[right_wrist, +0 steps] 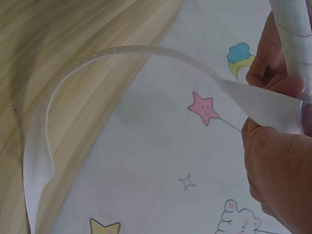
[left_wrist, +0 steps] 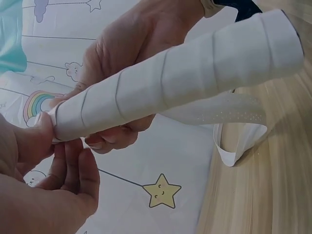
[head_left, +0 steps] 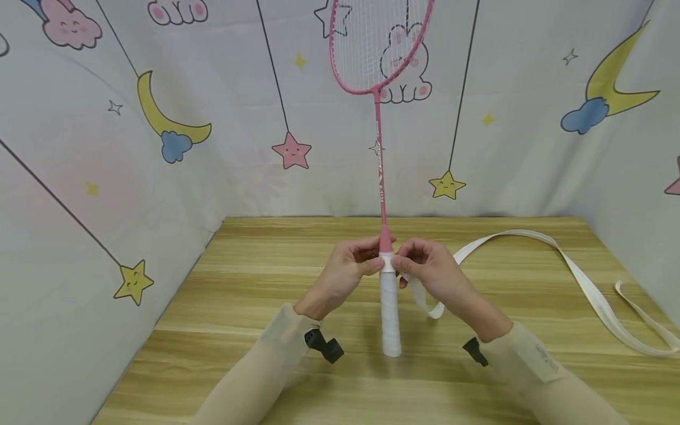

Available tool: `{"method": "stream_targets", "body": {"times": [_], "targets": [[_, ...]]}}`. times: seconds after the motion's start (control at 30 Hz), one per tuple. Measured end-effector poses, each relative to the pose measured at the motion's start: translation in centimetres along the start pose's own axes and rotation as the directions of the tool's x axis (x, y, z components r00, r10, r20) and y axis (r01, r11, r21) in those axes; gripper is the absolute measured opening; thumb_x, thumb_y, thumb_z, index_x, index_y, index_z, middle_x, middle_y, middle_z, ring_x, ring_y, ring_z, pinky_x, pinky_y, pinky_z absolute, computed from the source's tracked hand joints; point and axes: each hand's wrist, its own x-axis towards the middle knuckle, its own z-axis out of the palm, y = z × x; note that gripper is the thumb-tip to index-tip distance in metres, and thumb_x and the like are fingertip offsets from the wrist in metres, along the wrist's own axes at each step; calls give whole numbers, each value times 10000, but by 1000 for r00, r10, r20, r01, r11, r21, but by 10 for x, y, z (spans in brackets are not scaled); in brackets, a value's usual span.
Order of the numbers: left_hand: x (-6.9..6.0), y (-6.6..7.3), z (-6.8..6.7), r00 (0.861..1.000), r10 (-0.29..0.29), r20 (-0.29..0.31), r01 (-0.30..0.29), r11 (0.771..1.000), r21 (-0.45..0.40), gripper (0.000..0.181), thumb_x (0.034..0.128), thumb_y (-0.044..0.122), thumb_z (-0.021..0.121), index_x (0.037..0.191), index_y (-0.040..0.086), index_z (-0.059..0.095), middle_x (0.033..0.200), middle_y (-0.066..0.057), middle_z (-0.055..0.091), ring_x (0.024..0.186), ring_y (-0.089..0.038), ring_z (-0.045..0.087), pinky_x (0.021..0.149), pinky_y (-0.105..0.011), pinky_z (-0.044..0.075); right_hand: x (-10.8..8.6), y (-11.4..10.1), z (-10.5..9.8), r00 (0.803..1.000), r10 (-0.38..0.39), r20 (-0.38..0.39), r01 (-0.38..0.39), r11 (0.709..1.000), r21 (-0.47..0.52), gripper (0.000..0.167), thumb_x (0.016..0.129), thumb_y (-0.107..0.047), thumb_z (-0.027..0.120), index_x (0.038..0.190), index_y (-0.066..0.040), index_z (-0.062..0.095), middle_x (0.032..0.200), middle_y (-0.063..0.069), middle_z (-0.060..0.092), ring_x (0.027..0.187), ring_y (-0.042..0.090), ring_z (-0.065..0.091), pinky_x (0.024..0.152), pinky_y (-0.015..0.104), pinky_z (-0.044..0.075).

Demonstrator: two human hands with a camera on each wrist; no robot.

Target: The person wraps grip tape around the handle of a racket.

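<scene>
A pink badminton racket (head_left: pixel 383 206) stands with its head upward. White grip tape wraps its handle (head_left: pixel 390 321) in overlapping turns, seen closely in the left wrist view (left_wrist: pixel 165 75). My left hand (head_left: pixel 345 271) pinches the top of the handle, just below the pink cone, thumb on the near side. From the other side, my right hand (head_left: pixel 438 268) pinches the tape where it meets the handle. In the right wrist view the loose tape (right_wrist: pixel 270 107) runs flat from the handle between the right thumb and fingers. The right fingertips behind the handle are partly hidden.
The tape's long tail (head_left: pixel 589 289) curls across the right side of the wooden table (head_left: pixel 239 348). A white cloth (head_left: pixel 223 189) printed with stars, moons and bears hangs behind and at both sides. The racket head reaches past the top of the head view.
</scene>
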Motion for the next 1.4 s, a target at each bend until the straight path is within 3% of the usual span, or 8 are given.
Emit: {"method": "stream_targets", "body": {"times": [0.23,0.47,0.67,0.8,0.97,1.07,1.2,1.4], "targets": [[-1,2,-4,996,14,84,-12,1000,-26,417,1083,-53,560,1497,-59,613,1589,-214,600,1262,-157,676,1113,-340,556,1,7,-5,992,-65,107,65,998,4,241,1111,-221,644,1135,2,732,896,-83,653,815,103,572,746,251,513],[-1,5,-5,988,15,155,-9,999,-37,443,1099,-27,540,1541,-39,576,1638,-184,559,1198,-112,671,985,-237,548,-3,8,-12,983,-114,147,123,991,-56,283,1100,-247,673,1112,21,767,847,-84,574,839,104,520,763,273,473],[-4,7,-5,979,14,204,2,997,-82,453,1110,-14,533,1562,-36,551,1534,-304,608,1079,-106,769,1086,-407,615,-8,0,-19,987,-117,114,129,986,-105,236,1063,-141,718,1092,84,782,847,-116,752,842,105,674,821,259,556],[-5,7,-5,973,27,228,1,993,-122,466,1119,1,523,1582,-47,517,1551,-320,585,1098,-92,759,1068,-377,620,-6,0,-19,980,-136,148,145,988,-51,154,1074,-145,700,1054,-50,819,899,-119,777,889,95,693,865,265,576],[-5,6,-5,972,45,231,-14,991,-135,468,1119,-2,514,1580,-83,489,1677,-240,489,1302,-82,644,1079,-261,555,-3,4,-17,960,-179,214,167,983,72,182,1092,-215,673,1036,-296,826,815,-127,598,766,87,493,704,282,417],[-4,7,-5,972,47,231,-17,992,-127,475,1119,12,522,1585,-69,491,1698,-209,476,1355,-118,615,1078,-234,537,-1,7,-15,935,-209,285,165,971,173,202,1112,-248,628,1083,-299,822,820,-102,504,745,127,382,690,328,322],[-2,8,-4,970,60,235,-33,992,-119,485,1117,-8,502,1599,-57,481,1725,-178,448,1414,-153,562,1064,-218,534,1,10,-14,908,-230,351,134,952,277,220,1129,-268,590,1157,-274,807,897,-120,544,775,142,360,722,331,285],[0,7,-4,967,82,242,-65,995,-77,497,1105,-37,492,1602,-38,487,1690,-223,431,1334,-158,503,999,-257,548,1,11,-12,883,-257,392,132,939,317,236,1148,-246,554,1252,-264,766,999,-136,596,824,109,405,738,305,303]]}}
